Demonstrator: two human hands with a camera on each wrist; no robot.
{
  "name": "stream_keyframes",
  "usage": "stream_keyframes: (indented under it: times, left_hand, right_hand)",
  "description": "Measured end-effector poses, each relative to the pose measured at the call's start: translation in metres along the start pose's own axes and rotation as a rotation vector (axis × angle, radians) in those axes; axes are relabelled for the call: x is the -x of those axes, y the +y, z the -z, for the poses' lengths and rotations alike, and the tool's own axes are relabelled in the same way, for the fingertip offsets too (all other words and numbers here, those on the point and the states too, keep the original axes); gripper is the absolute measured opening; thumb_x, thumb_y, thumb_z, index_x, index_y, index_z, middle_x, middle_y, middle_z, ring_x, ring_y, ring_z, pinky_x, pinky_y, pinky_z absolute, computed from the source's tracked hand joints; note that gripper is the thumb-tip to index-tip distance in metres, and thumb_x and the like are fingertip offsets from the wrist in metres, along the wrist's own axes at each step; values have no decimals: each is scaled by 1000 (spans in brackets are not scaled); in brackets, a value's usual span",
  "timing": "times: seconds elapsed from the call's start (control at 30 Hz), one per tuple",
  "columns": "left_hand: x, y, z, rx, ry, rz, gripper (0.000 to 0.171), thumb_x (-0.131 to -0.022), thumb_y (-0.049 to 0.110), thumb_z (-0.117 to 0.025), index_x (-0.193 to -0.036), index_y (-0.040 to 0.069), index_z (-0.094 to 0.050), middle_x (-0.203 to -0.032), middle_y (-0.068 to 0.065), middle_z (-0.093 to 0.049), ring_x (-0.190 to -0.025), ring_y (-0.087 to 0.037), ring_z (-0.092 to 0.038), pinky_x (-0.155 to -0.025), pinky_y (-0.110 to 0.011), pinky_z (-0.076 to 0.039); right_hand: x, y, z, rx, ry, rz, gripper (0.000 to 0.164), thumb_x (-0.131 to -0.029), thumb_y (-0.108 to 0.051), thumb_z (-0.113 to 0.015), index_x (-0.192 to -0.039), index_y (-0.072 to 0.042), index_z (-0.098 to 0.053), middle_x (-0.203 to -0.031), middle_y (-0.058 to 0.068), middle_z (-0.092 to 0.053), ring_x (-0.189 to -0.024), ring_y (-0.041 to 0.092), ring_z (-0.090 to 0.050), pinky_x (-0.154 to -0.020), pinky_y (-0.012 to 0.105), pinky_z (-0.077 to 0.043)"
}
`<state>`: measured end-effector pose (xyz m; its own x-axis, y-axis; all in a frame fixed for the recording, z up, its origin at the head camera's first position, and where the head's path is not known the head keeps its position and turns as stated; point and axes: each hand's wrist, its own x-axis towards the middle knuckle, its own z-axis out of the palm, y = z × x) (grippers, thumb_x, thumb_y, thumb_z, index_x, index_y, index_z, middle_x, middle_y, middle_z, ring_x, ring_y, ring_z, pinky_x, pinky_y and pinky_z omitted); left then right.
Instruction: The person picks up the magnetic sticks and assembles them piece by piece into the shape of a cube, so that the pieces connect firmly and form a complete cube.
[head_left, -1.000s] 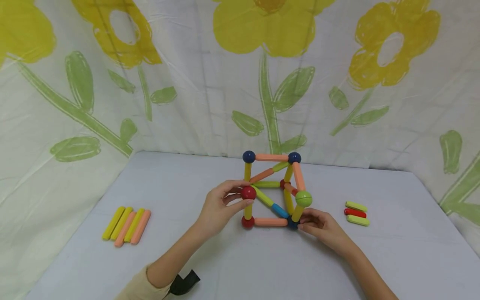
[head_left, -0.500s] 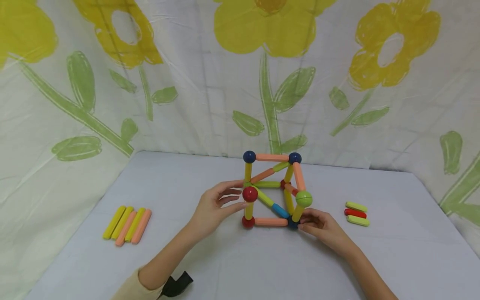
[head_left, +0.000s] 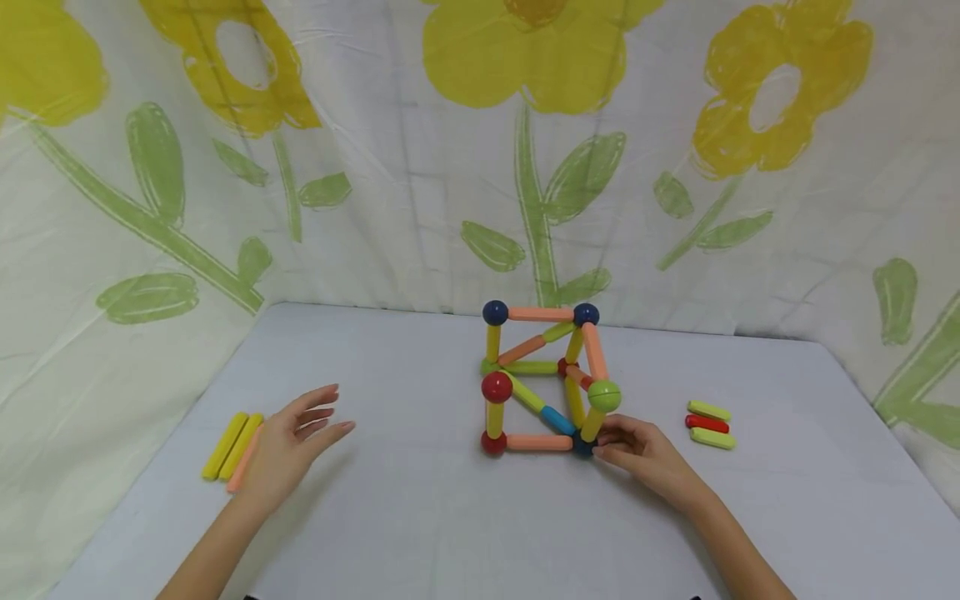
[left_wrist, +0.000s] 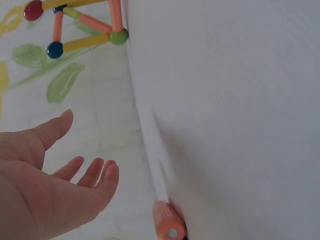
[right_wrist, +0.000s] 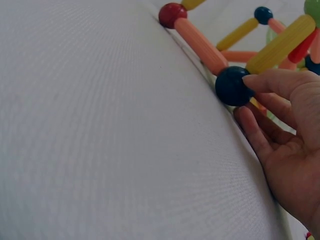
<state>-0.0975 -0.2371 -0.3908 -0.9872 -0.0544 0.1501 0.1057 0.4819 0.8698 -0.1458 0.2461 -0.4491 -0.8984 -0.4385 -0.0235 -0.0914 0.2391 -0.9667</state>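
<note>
A cube-like frame of coloured magnetic rods and balls stands mid-table, with a red ball at its upper front left and a green ball at its upper front right. At the lower front right corner, my right hand pinches a dark blue ball. My left hand is held over the left of the table with loosely bent fingers and nothing in them. It hides part of the row of loose rods there; two yellow rods and a bit of an orange rod show beside it.
Two short lime rods and a short red rod lie to the right of the frame. A white cloth with large printed flowers hangs behind the table.
My left hand has let go of the red ball and moved left to the loose rods. The right hand stays on the dark blue ball.
</note>
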Motion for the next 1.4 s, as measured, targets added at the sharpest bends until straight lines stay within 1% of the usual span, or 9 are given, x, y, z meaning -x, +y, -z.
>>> stream_keyframes:
  times: [0.13,0.27,0.4,0.57,0.7,0.8,1.03,1.23,1.4]
  left_hand:
    - [9,-17,25,-126,13,103,66,-99,24,-78,-153,-1,-50,-147,-24,-57,-106,19,-53,-88,2,-43]
    - [13,-26,41,-226,-17,156,67,-103,32,-71,-154,-4,-46,-142,-27,-62,-118,-13,-69,-82,2,-41]
    - [13,-29,45,-237,-63,157,65,-104,27,-70,-153,-8,-46,-138,-31,-63,-125,-45,-65,-81,-1,-43]
    - [10,-32,38,-172,-170,107,58,-98,8,-75,-146,-13,-51,-137,-34,-62,-114,-37,-71,-80,-12,-54]
    - [9,-31,29,-228,-248,61,47,-92,5,-80,-134,-9,-65,-130,-25,-70,-103,-20,-74,-80,-16,-56]
    - [9,-28,24,-295,-263,48,38,-92,9,-82,-126,-2,-73,-118,-13,-77,-94,-12,-73,-81,-18,-56]
    - [1,-15,10,-322,-236,26,39,-97,20,-79,-130,1,-72,-119,-12,-76,-99,-22,-73,-78,-24,-58]
    - [-18,9,-14,-173,-227,52,47,-99,18,-75,-141,-2,-63,-128,-18,-70,-106,-27,-73,-79,-28,-58]
    - [-43,36,-40,186,-205,177,53,-103,14,-69,-149,-6,-52,-136,-22,-62,-105,-16,-73,-92,-26,-60]
  right_hand:
    - [-1,0,0,-1,1,-5,44,-102,-4,-67,-137,19,-52,-125,25,-64,-102,3,-66,-92,16,-56]
    - [0,-1,0,-7,0,-16,45,-102,-4,-67,-137,19,-52,-125,25,-64,-103,3,-67,-92,16,-56]
    - [0,-1,0,-5,2,-15,44,-102,-4,-67,-137,18,-52,-125,24,-64,-103,3,-67,-92,16,-56]
    - [0,-1,-1,-6,4,-11,43,-102,-4,-67,-137,18,-52,-124,22,-65,-103,3,-66,-92,16,-56]
    - [0,-1,-1,-13,-1,0,44,-101,-4,-68,-136,17,-53,-125,23,-64,-103,4,-66,-92,16,-56]
    - [1,0,-2,-14,-3,17,43,-100,-3,-70,-135,17,-54,-124,25,-63,-103,5,-66,-91,17,-57]
    - [1,3,-2,-9,7,29,41,-100,-2,-70,-133,16,-55,-120,23,-64,-100,5,-68,-90,18,-58]
    - [1,2,-3,4,11,25,40,-100,-3,-70,-132,16,-55,-120,24,-64,-100,6,-68,-89,18,-58]
    - [2,0,-3,11,15,28,39,-100,-3,-70,-131,16,-55,-120,25,-64,-99,6,-68,-89,17,-58]
